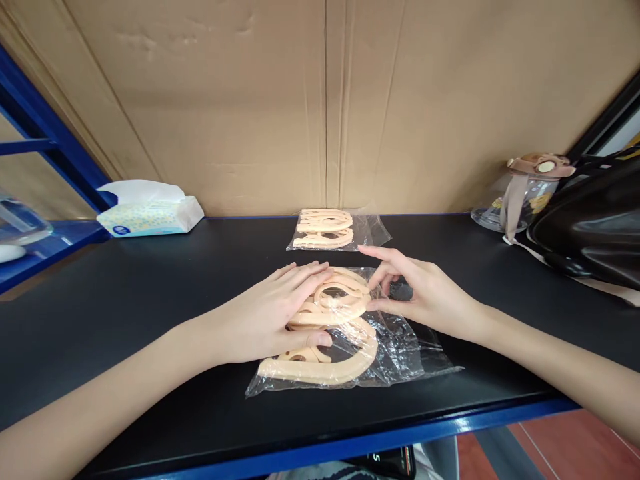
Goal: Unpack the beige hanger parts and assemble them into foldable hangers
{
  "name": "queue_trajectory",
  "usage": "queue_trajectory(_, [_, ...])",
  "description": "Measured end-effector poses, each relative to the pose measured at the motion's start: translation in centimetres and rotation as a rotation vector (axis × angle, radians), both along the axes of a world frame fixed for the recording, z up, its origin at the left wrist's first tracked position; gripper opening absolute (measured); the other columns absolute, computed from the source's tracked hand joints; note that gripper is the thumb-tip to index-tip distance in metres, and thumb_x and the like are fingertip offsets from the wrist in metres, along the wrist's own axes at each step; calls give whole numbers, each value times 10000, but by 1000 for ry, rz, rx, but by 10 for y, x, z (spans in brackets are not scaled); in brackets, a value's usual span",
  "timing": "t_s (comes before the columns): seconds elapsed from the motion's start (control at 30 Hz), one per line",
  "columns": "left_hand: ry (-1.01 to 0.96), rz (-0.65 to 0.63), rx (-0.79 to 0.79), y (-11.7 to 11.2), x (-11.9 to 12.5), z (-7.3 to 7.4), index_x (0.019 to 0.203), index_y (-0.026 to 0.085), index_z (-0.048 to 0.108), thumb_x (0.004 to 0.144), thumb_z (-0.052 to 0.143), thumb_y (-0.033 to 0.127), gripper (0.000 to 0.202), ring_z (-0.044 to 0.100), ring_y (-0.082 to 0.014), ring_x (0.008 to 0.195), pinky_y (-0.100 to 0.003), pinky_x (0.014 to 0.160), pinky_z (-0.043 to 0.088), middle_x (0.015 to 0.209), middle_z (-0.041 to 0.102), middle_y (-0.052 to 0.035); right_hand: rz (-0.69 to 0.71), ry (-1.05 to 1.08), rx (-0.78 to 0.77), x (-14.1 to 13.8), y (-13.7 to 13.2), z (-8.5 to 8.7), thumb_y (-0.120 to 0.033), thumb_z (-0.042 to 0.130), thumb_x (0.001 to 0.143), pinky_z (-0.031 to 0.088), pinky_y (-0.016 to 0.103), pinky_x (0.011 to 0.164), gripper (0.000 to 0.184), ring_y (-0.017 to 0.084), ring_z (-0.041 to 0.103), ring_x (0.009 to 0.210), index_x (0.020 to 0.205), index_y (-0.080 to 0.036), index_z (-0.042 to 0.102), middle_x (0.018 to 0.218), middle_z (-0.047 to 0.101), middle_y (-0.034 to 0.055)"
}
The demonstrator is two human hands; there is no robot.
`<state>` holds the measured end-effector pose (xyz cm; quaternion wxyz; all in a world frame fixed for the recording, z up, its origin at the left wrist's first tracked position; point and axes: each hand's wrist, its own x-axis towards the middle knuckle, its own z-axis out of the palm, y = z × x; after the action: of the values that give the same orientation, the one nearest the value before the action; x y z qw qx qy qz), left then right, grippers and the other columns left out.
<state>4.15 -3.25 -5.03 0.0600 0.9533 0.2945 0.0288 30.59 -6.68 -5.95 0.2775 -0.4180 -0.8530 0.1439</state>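
A clear plastic bag [400,353] of curved cream plastic pieces [325,373] lies in front of me; they look like folded clothes hangers. Across the bag's left part my left hand [273,310] rests flat, fingers stretched toward the far side and thumb lying over the pieces. At the right side of the pieces, my right hand [417,287] has its thumb and middle finger closed on the bag, with the index finger extended above. Beyond both hands is a second clear bag [373,230] with similar cream pieces [325,228], touched by neither hand as far as I can see.
On the black tabletop [165,280], a tissue pack [150,210] sits at the back left. A strapped clear water bottle [535,193] and a black bag [595,220] stand at the right. Cardboard [225,113] walls the back; a blue edge [360,443] runs along the front.
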Motion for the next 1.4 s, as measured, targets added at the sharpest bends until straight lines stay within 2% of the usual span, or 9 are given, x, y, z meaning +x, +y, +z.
queue_trajectory(0.13, [-12, -10, 11, 1, -2, -2, 1478, 203, 176, 850, 420, 649, 807, 227, -300, 1401, -490, 1113, 243, 1539, 213, -133, 19, 15, -21, 0, 0, 2, -388, 616, 833, 502, 277, 658, 631, 133, 589, 728, 1388, -245, 352, 914, 690, 0])
queue_trajectory(0.33, [-22, -8, -4, 0, -1, 1, 1471, 212, 202, 855, 445, 624, 779, 240, -290, 1398, -480, 1113, 250, 1536, 232, -120, 49, -9, -47, 10, 8, 10, -232, 526, 872, 501, 307, 739, 512, 138, 618, 773, 1359, -251, 368, 908, 691, -8])
queue_trajectory(0.5, [-101, -98, -15, -13, 12, 14, 1415, 257, 327, 853, 544, 517, 656, 317, -231, 1368, -375, 1083, 332, 1501, 331, -58, -50, -110, 166, 37, 27, 19, -83, 458, 819, 455, 369, 849, 237, 172, 584, 930, 994, -216, 548, 1034, 616, 41])
queue_trajectory(0.6, [-98, -154, 4, -27, 25, 21, 1369, 237, 401, 881, 524, 473, 556, 352, -228, 1346, -359, 1064, 360, 1460, 394, -59, -34, -196, 181, 52, 38, 19, -6, 404, 770, 426, 386, 901, 242, 196, 529, 1077, 792, -208, 535, 1131, 552, 56])
queue_trajectory(0.73, [-124, -172, 117, -39, 40, 23, 1170, 191, 574, 926, 466, 362, 317, 532, -236, 1177, -366, 970, 443, 1254, 575, -82, 9, -264, 124, 62, 49, 11, -79, 492, 805, 425, 401, 919, 180, 213, 507, 1107, 791, -225, 596, 1170, 523, 53])
queue_trajectory(0.83, [-122, -193, 182, -37, 48, 18, 1099, 159, 606, 942, 414, 285, 278, 593, -223, 1063, -356, 898, 485, 1120, 628, -91, 35, -232, 75, 62, 51, 8, -216, 569, 837, 420, 410, 943, 91, 220, 506, 1112, 837, -251, 652, 1188, 516, 51])
queue_trajectory(1.07, [-170, -263, 142, -31, 52, 4, 1101, 184, 617, 918, 439, 263, 267, 547, -217, 1072, -359, 887, 472, 1208, 565, -84, 56, 28, 10, 54, 45, 16, -378, 560, 872, 392, 380, 979, 165, 206, 508, 1139, 864, -235, 643, 1211, 534, 48])
queue_trajectory(1.27, [-268, -332, 72, -33, 53, -3, 1186, 190, 572, 933, 441, 340, 322, 509, -218, 1120, -368, 956, 420, 1231, 547, -91, -44, 114, 35, 35, 44, 3, -395, 570, 869, 422, 337, 836, 192, 175, 585, 874, 823, -213, 612, 899, 663, 14])
queue_trajectory(1.4, [-273, -261, 74, -35, 53, -5, 1114, 151, 539, 890, 515, 338, 292, 528, -237, 1083, -394, 927, 435, 1135, 594, -94, -81, 24, 109, 20, 46, -10, -371, 582, 868, 393, 326, 781, 191, 159, 566, 777, 785, -199, 594, 788, 648, -7])
